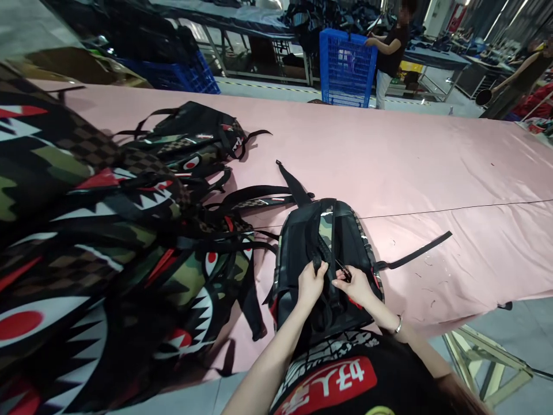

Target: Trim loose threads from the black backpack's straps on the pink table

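A black backpack (302, 242) with camouflage trim lies back side up on the pink table cover (432, 167), right in front of me. My left hand (309, 284) pinches one of its black shoulder straps near the lower part of the bag. My right hand (355, 286) is closed on a small dark tool (343, 269), maybe snips, whose tip points at the strap beside my left hand. One loose strap (415, 252) trails off to the right and another (294, 183) runs away from me.
A big heap of camouflage backpacks (108, 242) with shark-mouth prints fills the left side of the table. Beyond the table stands a blue plastic crate (345, 66) with a person (391, 52) beside it. A wooden frame (479, 351) stands at the lower right.
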Demonstrator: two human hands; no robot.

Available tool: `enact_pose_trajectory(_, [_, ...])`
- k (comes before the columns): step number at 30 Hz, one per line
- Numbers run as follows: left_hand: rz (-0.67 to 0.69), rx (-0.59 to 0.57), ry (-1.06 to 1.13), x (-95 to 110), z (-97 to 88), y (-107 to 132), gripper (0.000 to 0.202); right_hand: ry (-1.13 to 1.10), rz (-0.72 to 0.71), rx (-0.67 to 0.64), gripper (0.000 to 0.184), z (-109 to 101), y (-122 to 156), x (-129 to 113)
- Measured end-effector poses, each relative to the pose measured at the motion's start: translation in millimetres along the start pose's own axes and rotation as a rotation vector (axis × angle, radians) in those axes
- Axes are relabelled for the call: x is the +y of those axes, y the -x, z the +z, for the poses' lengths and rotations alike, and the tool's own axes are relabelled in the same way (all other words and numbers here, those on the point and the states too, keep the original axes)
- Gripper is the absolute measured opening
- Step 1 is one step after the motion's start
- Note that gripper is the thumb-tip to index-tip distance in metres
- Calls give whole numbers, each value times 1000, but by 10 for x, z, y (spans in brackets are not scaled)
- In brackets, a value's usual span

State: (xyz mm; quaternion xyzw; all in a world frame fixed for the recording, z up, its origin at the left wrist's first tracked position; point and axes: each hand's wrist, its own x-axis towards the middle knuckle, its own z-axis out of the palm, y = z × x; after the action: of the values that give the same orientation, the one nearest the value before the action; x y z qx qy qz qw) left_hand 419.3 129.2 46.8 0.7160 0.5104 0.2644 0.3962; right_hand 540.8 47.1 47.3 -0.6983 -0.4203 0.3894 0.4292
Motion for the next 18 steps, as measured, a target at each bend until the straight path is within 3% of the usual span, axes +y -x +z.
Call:
enact_pose_trajectory(6, [-16, -18, -5, -24, 28, -45, 33, 501, -120, 90, 34, -209, 73, -129])
enact_pose_trajectory(9, [-34, -12, -24, -28, 40, -40, 31, 720, -182, 76, 30, -273, 50, -181])
enact_pose_trajectory(18, [25, -23, -73, 59, -36, -93, 35, 880, -222, 44, 24, -267, -76, -283])
